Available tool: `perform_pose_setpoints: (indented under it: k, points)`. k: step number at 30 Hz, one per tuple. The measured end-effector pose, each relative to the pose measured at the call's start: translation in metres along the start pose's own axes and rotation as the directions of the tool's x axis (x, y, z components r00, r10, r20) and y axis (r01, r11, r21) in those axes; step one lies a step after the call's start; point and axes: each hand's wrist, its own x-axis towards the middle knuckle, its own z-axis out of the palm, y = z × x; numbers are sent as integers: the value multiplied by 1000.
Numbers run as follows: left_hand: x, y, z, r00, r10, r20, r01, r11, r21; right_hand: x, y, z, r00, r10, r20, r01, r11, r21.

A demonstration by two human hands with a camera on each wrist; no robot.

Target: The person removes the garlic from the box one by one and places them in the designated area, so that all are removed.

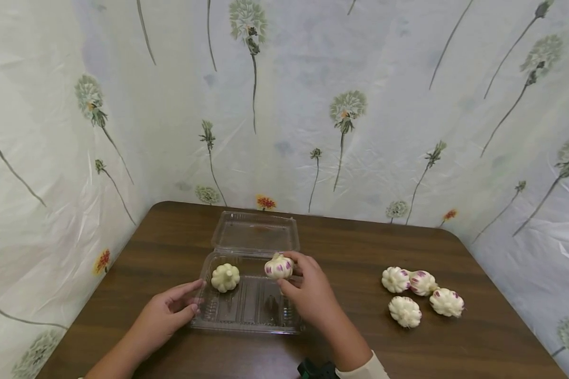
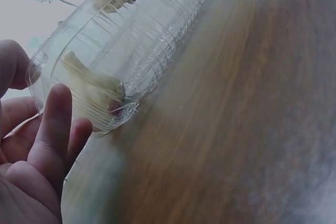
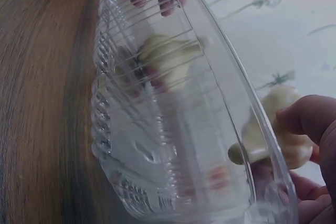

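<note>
A clear plastic clamshell container (image 1: pixel 246 329) lies with its lid (image 1: pixel 256 231) folded back on the table. One pale garlic bulb (image 1: pixel 225 278) sits in its left part, stem upward, also visible through the wall in both wrist views. My left hand (image 1: pixel 163 313) holds the container's left edge, thumb nearer me; in the left wrist view its fingers (image 2: pixel 56 108) are at the rim. My right hand (image 1: pixel 313 289) pinches a purple-streaked garlic bulb (image 1: pixel 278 267) over the container's right part. In the right wrist view this bulb's stem (image 3: pixel 247 153) appears at the rim.
Several garlic bulbs (image 1: pixel 423 283) lie grouped on the right side of the brown wooden table (image 1: pixel 351 247). A small dark object (image 1: pixel 315 368) is at the near edge beside the right wrist. A sheet with a dandelion print (image 1: pixel 284 158) hangs behind and around the table.
</note>
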Motion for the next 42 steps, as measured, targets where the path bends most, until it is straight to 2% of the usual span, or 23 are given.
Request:
perform_pose_setpoints:
  k: [32, 42]
  points:
    - [1, -3, 1, 1000, 6, 18, -6, 1000, -20, -15, 13, -22, 992, 17, -126, -12, 999, 34]
    - [0, -4, 1, 1000, 1, 15, -1, 1000, -18, -20, 14, -27, 992, 25, -123, -14, 996, 86]
